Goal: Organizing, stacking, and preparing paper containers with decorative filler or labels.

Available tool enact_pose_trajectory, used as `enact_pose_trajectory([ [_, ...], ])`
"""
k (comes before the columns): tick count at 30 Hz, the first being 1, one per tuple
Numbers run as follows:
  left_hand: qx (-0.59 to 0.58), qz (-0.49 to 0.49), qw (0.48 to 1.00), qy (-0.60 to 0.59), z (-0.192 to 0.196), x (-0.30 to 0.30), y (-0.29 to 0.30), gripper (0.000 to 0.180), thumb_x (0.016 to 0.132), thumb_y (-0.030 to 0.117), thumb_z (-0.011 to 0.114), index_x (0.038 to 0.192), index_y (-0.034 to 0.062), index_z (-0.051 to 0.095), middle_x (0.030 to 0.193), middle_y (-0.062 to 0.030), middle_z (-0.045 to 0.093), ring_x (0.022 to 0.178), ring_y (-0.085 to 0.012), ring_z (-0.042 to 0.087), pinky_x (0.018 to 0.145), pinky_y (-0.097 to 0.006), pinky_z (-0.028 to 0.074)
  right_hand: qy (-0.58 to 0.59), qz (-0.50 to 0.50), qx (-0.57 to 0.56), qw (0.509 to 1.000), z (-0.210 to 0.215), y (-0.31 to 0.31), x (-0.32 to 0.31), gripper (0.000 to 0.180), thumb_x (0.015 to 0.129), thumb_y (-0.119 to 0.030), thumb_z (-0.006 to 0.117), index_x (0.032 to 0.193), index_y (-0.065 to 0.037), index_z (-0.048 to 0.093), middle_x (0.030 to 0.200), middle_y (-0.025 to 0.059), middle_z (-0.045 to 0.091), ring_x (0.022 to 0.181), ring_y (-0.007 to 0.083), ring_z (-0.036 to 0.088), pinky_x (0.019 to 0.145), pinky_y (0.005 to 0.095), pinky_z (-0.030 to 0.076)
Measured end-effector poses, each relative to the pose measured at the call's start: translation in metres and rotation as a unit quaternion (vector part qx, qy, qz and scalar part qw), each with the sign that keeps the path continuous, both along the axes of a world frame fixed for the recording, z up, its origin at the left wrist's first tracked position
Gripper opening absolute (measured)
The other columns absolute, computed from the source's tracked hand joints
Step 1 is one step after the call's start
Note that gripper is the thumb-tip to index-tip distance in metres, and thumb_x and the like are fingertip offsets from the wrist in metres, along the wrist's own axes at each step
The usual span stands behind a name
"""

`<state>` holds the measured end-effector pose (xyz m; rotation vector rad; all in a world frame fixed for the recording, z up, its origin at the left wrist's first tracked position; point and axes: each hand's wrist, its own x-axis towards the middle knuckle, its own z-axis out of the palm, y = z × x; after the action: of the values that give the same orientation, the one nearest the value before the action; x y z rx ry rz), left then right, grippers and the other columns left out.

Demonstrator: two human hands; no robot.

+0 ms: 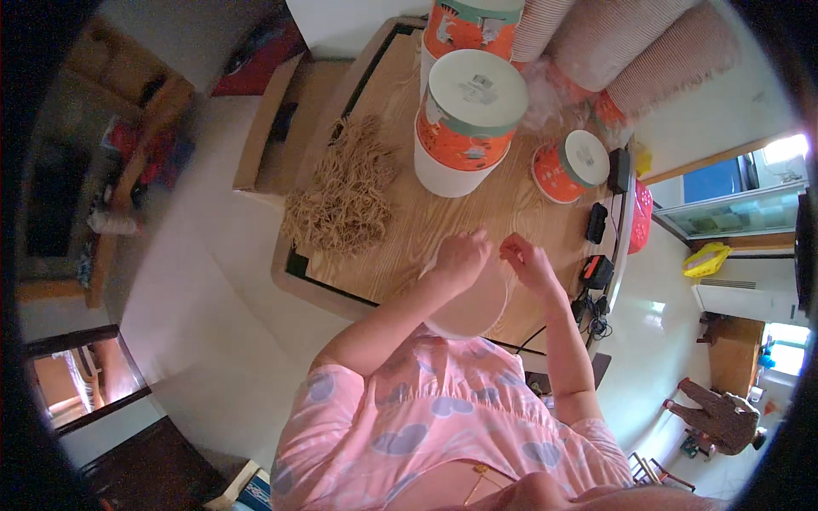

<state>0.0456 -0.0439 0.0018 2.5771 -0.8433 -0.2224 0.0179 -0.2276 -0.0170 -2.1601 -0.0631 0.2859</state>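
Observation:
A white round tub [470,308] stands close to my body at the table's near edge. My left hand [464,257] is closed over its far left rim, fingertips pressed together. Just right of it, my right hand [530,260] is held up with its fingers bent into a pinch. Anything between the fingers of either hand is too small to make out. To the left lies a tangled heap of brown strands [345,192]. Beyond my hands, orange-and-white paper buckets [464,145] are stacked upside down. A shorter orange tub [558,170] sits to their right, also upside down.
Long stacks of nested paper cups [618,38] fill the table's far right. Small black devices [596,223] and cables [596,319] line its right edge. An open cardboard box [281,128] stands left of the wooden table [409,234]. A person [716,416] is in the right background.

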Motion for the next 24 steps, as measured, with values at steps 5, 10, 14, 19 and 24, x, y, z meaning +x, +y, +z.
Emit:
enact_pose_trajectory([
  [5, -0.152, 0.059, 0.975, 0.150, -0.021, -0.005, 0.018, 0.013, 0.071, 0.015, 0.066, 0.079, 0.0056, 0.066, 0.079, -0.0131, 0.064, 0.073, -0.0290, 0.062, 0.065, -0.040, 0.048, -0.014, 0.004, -0.006, 1.000, 0.002, 0.021, -0.007, 0.009, 0.086, -0.012, 0.050, 0.086, -0.004, 0.053, 0.072, 0.0144, 0.059, 0.070, 0.0297, 0.061, 0.062, 0.0367, 0.047],
  [10, -0.302, 0.106, 0.886, 0.335, -0.072, -0.010, 0.027, 0.023, 0.071, 0.024, 0.069, 0.085, 0.0063, 0.067, 0.076, -0.0106, 0.066, 0.069, -0.0202, 0.063, 0.063, -0.033, 0.049, -0.026, -0.063, 0.005, 0.998, 0.001, 0.041, -0.012, 0.006, 0.086, -0.009, 0.050, 0.087, -0.003, 0.051, 0.074, 0.0141, 0.058, 0.070, 0.0292, 0.060, 0.063, 0.0368, 0.046],
  [14, -0.495, 0.156, 0.742, 0.425, -0.095, -0.025, 0.016, 0.025, 0.074, 0.024, 0.069, 0.090, 0.0051, 0.068, 0.069, -0.0055, 0.065, 0.063, -0.0118, 0.059, 0.062, -0.027, 0.048, -0.067, -0.035, 0.017, 0.997, 0.008, 0.053, -0.008, 0.005, 0.086, -0.007, 0.051, 0.088, -0.002, 0.051, 0.077, 0.0150, 0.056, 0.072, 0.0287, 0.058, 0.065, 0.0351, 0.046],
  [19, -0.419, 0.188, 0.744, 0.485, -0.058, -0.025, 0.014, 0.020, 0.078, 0.020, 0.066, 0.088, 0.0024, 0.067, 0.080, -0.0043, 0.066, 0.075, -0.0102, 0.059, 0.071, -0.027, 0.047, -0.048, -0.069, 0.044, 0.996, 0.002, 0.050, -0.010, 0.004, 0.086, -0.002, 0.050, 0.090, -0.001, 0.052, 0.074, 0.0041, 0.055, 0.068, 0.0123, 0.054, 0.064, 0.0254, 0.046],
  [24, -0.454, 0.198, 0.768, 0.406, -0.070, -0.032, 0.011, 0.020, 0.079, 0.021, 0.065, 0.083, 0.0021, 0.067, 0.076, -0.0054, 0.066, 0.070, -0.0108, 0.059, 0.065, -0.027, 0.048, 0.002, -0.118, 0.077, 0.990, 0.011, 0.056, -0.010, 0.006, 0.086, -0.006, 0.053, 0.090, -0.002, 0.055, 0.075, 0.0041, 0.057, 0.068, 0.0116, 0.054, 0.063, 0.0253, 0.045],
])
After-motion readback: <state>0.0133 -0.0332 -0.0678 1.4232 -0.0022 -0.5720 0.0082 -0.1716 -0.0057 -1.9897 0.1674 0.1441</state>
